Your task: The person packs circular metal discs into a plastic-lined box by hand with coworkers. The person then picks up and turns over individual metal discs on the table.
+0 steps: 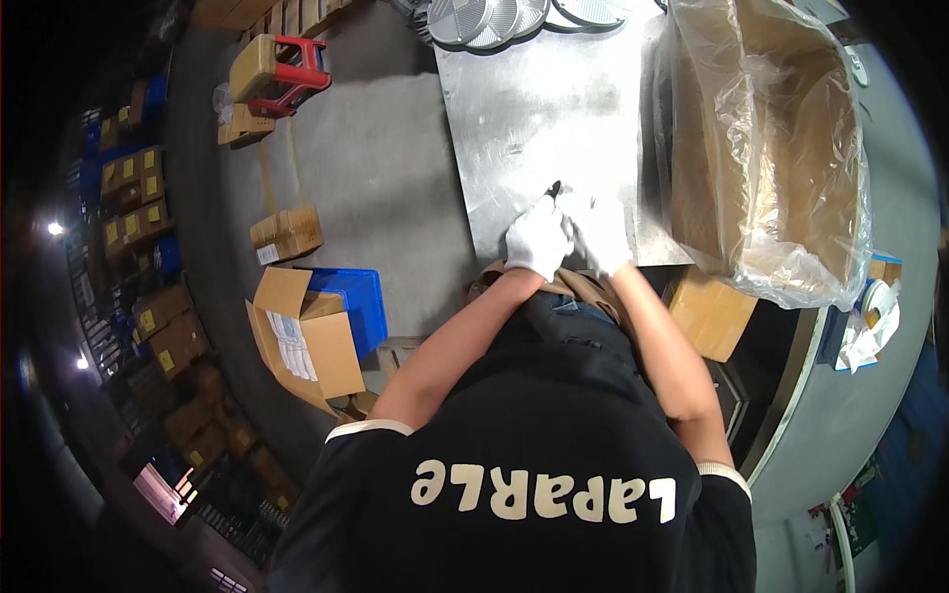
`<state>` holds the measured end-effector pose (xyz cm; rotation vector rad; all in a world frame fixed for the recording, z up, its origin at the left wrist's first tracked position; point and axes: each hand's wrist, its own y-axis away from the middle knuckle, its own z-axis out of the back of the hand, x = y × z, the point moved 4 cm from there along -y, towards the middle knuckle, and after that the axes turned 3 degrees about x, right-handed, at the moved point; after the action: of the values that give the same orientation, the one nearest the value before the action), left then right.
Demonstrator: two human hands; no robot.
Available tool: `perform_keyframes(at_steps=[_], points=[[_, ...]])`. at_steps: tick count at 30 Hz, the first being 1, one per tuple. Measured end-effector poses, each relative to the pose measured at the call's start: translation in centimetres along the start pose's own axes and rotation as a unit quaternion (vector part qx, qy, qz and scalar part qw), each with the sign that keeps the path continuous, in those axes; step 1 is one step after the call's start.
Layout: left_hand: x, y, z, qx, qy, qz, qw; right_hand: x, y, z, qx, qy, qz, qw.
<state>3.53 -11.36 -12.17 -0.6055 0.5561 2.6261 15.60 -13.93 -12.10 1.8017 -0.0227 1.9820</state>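
Note:
Both of my hands wear white gloves and are close together over the near end of a shiny metal tabletop [534, 119]. My left hand [537, 242] is closed, and a small dark tip [555, 188] sticks out just beyond its fingers. I cannot make out what that dark thing is. Beside it, my right hand [601, 235] has its fingers bent in toward the left one; glare on the metal washes out their edges. Several round grey discs with ridged faces [460, 20] lie overlapping at the far end of the tabletop.
Right of the tabletop stands a large cardboard box [707, 148] lined with clear plastic. A smaller carton [712, 314] sits below it. On the left are an open carton [331, 346], a blue crate [366, 306], a closed carton [287, 235] and a red stool [301, 77].

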Motion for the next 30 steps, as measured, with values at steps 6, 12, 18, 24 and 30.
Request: perform_keyframes(at_steps=[6,12,18,24,30], points=[[0.1,-0.2,4.7,-0.103,-0.157,-0.180,0.966,2.4,0.5,2.6,-0.020,-0.306,-0.222,0.926],[0.1,2.8,14.9,-0.224,-0.069,-0.154,0.960,1.8,2.2,3.2,-0.002,-0.210,-0.249,0.945],[0.2,7.3,23.9,-0.199,0.271,0.040,0.941,2.4,0.2,2.6,0.001,-0.202,-0.191,0.960],[-0.8,11.8,30.3,-0.313,0.226,-0.001,0.923,10.5,-1.7,0.4,0.017,-0.167,-0.186,0.968],[1.4,11.5,28.4,-0.269,0.211,0.020,0.940,22.9,4.3,-7.5,0.337,-0.151,0.031,0.929]])
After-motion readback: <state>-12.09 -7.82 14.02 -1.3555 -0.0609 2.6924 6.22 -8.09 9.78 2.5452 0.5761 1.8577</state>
